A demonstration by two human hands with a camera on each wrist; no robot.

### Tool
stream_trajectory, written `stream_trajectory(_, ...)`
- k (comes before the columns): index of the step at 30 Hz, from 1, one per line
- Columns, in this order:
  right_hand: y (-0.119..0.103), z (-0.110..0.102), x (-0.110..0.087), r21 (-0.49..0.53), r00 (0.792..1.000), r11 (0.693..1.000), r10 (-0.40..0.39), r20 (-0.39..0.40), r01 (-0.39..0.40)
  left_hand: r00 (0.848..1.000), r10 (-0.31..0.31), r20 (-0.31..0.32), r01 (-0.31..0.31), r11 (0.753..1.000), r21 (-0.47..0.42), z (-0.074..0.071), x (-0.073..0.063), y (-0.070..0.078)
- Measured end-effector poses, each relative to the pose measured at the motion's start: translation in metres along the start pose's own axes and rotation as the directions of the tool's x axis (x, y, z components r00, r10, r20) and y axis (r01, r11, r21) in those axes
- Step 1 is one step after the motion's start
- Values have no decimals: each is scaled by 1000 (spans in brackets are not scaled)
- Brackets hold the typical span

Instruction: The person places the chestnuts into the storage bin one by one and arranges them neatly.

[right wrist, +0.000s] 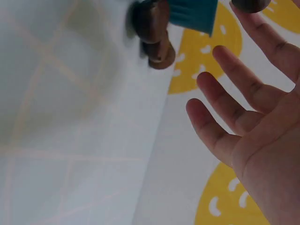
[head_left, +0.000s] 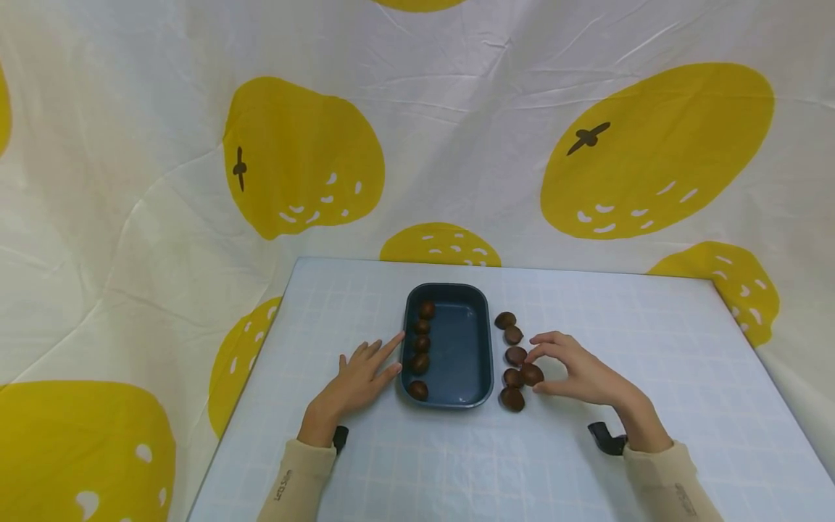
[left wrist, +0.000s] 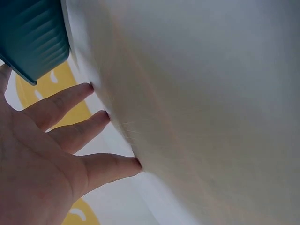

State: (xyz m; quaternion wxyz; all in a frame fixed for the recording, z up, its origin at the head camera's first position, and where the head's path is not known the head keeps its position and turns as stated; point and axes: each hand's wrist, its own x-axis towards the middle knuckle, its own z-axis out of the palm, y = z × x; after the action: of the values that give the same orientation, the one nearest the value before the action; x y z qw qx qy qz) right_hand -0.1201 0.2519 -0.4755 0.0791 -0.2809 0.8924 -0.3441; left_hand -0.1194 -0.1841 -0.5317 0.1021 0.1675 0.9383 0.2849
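A dark blue tray (head_left: pixel 459 400) sits on the table, with several brown chestnuts (head_left: pixel 421 344) lined up along its left side. My left hand (head_left: pixel 356 382) lies against the tray's left edge, fingers spread and straight; in the left wrist view, three fingertips reach the tabletop. Between the thumb and index finger of my right hand (head_left: pixel 583 371) I pinch a chestnut (head_left: pixel 532 375). The right wrist view shows the same chestnut (right wrist: pixel 251 3) at the index fingertip, the other fingers extended. More chestnuts (head_left: pixel 512 399) form a rough column right of the tray, just left of my right hand.
The white table (head_left: pixel 659 341) has a faint grid pattern. Behind it hangs a white cloth (head_left: pixel 457 167) printed with large yellow fruit. Black wrist straps (head_left: pixel 607 439) show near both sleeves.
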Motion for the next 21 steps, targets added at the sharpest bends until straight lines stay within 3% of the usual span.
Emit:
stream_trajectory(11,-31,-10,47,26,996,996,-84,33,83,1000,-1,0,1,1000,-9,-1,-1,0)
stream_trajectory(21,-53,-7,93,6,995,996,-86,-52,86,1000,-18,13,18,1000,-6,-1,0,1)
